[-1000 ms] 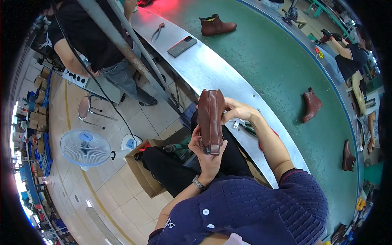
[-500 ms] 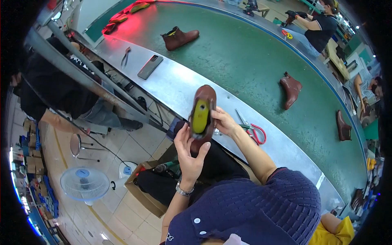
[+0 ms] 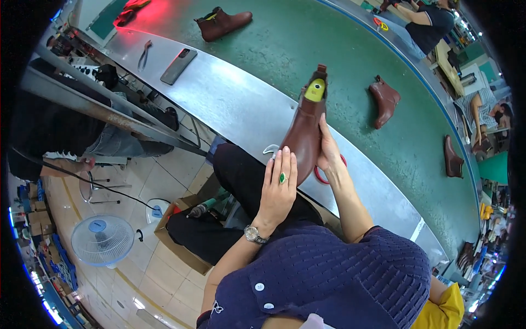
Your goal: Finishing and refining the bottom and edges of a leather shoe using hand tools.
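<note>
A brown leather ankle boot (image 3: 302, 131) is held over the near edge of the metal ledge, its opening away from me and its toe toward me. A yellow-green insole shows inside the opening. My right hand (image 3: 330, 151) grips the boot along its right side, thumb up against the leather. My left hand (image 3: 278, 186), with a green-stone ring, lies with outstretched fingers flat on the toe part. Just beyond the right wrist, a red handle loop (image 3: 329, 170) of a tool on the ledge is partly covered by the hand.
On the green belt (image 3: 274, 49) rest more brown boots, one at the far left (image 3: 223, 24) and others at right. A phone (image 3: 178, 67) and pliers (image 3: 144, 55) lie on the metal ledge. Left are a metal rail (image 3: 104, 123), a fan (image 3: 102, 241) and a cardboard box (image 3: 181, 247).
The boot has turned from showing its opening to me to pointing its toe at me. My left hand has moved from beneath its heel end onto the toe; the right keeps its grip.
</note>
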{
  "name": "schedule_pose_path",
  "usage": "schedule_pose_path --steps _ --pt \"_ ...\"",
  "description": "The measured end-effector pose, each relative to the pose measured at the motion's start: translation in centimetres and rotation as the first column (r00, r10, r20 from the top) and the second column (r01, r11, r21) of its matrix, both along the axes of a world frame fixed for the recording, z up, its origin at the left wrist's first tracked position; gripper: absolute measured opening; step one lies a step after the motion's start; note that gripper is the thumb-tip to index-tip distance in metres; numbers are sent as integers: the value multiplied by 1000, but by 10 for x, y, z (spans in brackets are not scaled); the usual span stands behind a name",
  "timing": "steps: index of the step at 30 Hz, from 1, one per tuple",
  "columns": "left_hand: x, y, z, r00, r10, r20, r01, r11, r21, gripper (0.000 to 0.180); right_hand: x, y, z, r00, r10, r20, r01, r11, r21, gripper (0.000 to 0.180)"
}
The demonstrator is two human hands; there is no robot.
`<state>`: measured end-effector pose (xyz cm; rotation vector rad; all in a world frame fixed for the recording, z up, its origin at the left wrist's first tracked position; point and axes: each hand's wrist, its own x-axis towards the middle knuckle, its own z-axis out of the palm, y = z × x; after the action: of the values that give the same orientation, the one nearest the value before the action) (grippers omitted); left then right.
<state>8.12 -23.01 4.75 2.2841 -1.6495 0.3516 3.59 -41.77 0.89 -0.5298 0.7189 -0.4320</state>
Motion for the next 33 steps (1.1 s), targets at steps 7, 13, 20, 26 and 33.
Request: schedule_pose_path --steps 7,13,20,26,33 --pt "0 8 6 998 -48 46 47 999 16 49 1 17 14 988 10 -152 -11 1000 -7 56" --pt "-5 4 -13 994 9 -105 -18 996 -92 61 3 1 0 995 -17 -100 17 1000 6 57" --pt "-2 36 -123 916 237 -323 -212 971 112 71 -12 -100 -21 972 -205 -114 174 957 -232 57" --pt "0 36 -127 916 198 -349 -203 979 23 60 -26 -217 -55 824 -409 -392 272 893 -360 52" --pt "-1 36 -128 918 201 -341 -207 978 21 61 7 -246 -61 714 -647 -266 33 411 -911 71"
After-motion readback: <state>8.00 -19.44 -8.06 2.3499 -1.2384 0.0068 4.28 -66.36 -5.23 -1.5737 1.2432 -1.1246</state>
